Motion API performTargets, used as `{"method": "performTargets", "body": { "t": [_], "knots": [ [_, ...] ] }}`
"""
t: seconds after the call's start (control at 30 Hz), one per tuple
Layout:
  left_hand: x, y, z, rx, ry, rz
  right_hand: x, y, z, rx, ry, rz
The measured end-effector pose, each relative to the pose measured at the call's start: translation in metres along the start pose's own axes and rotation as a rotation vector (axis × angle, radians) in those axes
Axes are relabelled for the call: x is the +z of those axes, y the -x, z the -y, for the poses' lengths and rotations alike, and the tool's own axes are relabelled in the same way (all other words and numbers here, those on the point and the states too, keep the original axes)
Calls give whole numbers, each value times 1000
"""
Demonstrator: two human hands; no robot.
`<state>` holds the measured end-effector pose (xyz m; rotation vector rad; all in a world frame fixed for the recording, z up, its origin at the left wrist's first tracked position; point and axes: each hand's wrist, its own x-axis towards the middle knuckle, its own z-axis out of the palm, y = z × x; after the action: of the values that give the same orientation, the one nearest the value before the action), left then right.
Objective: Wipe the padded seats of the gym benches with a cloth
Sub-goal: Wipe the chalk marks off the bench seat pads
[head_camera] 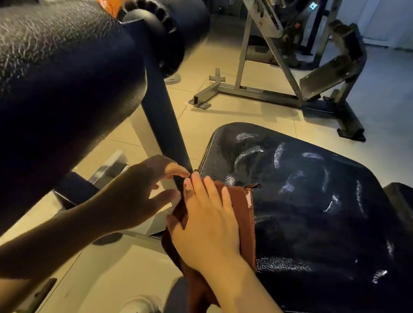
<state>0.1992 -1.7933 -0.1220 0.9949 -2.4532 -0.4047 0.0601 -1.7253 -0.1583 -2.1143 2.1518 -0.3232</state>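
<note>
Two hands: a left hand and a right hand. One brown cloth. One padded seat beside the edge of a second pad. Two foam rollers. One metal frame behind. One white shoe

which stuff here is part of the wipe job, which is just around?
In the job:
- brown cloth
- black padded seat
- right hand, flat on the cloth
- left hand, open beside the cloth's edge

Just around:
- foam roller pad
- grey machine frame
- white shoe
</note>
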Motion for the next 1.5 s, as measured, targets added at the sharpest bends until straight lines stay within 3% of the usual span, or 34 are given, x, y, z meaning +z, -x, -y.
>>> {"method": "performTargets", "body": {
  "t": [0.23,0.37,0.57,0.7,0.87,0.93,1.03,1.1,1.23,1.3,1.43,1.5],
  "knots": [
    [6,-18,-3,233,98,95,-7,57,-32,308,-26,-32],
    [22,-33,-14,364,-25,139,-10,90,-81,579,56,-64],
    [23,-34,-29,298,-125,178,-17,116,-119,937,51,-104],
    [2,-34,-44,332,-236,284,-13,108,-93,919,14,-137],
    [-8,-20,-72,493,-369,223,-2,84,-22,718,-61,-148],
    [9,-4,-73,518,-330,196,-2,74,7,661,-87,-172],
    [30,4,-52,453,-148,114,12,68,21,544,62,-68],
    [33,-1,-34,470,1,45,12,72,25,541,-15,-121],
    [35,-5,-13,564,126,24,22,75,23,656,-94,-314],
    [42,-4,0,614,120,68,19,81,15,806,-55,-415],
    [54,-2,20,736,93,119,10,102,-21,1174,-182,-376],
    [58,-9,18,804,55,113,12,99,-26,1227,-283,-465]
  ]
}}
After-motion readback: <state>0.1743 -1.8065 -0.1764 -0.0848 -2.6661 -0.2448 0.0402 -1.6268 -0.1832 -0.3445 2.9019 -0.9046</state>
